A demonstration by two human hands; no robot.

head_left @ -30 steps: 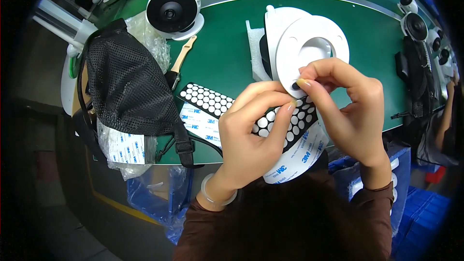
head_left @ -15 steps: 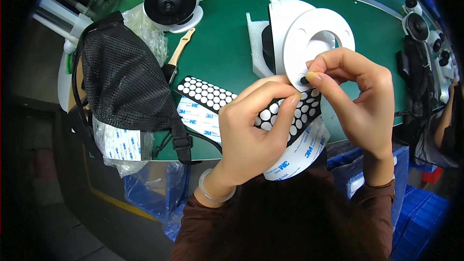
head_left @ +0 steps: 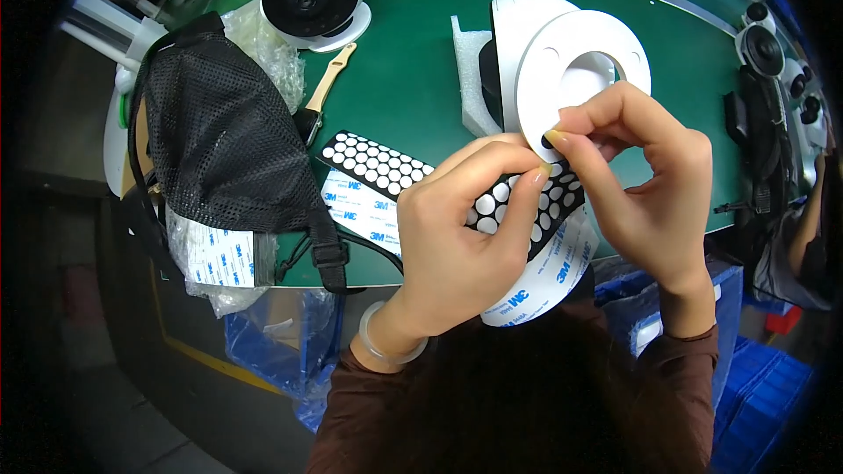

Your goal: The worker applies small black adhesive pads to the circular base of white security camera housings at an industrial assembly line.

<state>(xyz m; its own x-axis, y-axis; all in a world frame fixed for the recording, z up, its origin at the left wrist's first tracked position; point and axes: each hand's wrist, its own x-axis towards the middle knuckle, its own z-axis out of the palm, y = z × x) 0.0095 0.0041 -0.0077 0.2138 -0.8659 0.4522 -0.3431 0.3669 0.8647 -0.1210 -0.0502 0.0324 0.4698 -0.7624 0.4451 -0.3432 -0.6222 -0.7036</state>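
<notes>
A white ring-shaped base [head_left: 537, 79] belongs to a white device [head_left: 518, 22] lying on its side in front of me. On the ring's near edge, a small black round pad [head_left: 547, 141] is partly covered by the thumb and forefinger of my right hand [head_left: 654, 184], which are pinched together over it. My left hand [head_left: 465, 237] pinches a black sheet of white round pads [head_left: 555, 202] just below the ring. The sheet's printed white backing [head_left: 549, 276] curls down towards me. Another dotted sheet [head_left: 373, 162] extends left from behind my left hand.
A black mesh bag [head_left: 233, 132] lies at the left over clear plastic wrap [head_left: 268, 57]. Beside it is a brush with a wooden handle [head_left: 332, 79]. A round black-and-white device [head_left: 307, 0] stands at the back. White foam [head_left: 474, 79] touches the lying device. Blue crates [head_left: 760, 404] are below right.
My right thumb and forefinger have shifted slightly left over the black pad and cover more of it. My left hand keeps its pinch on the sheet.
</notes>
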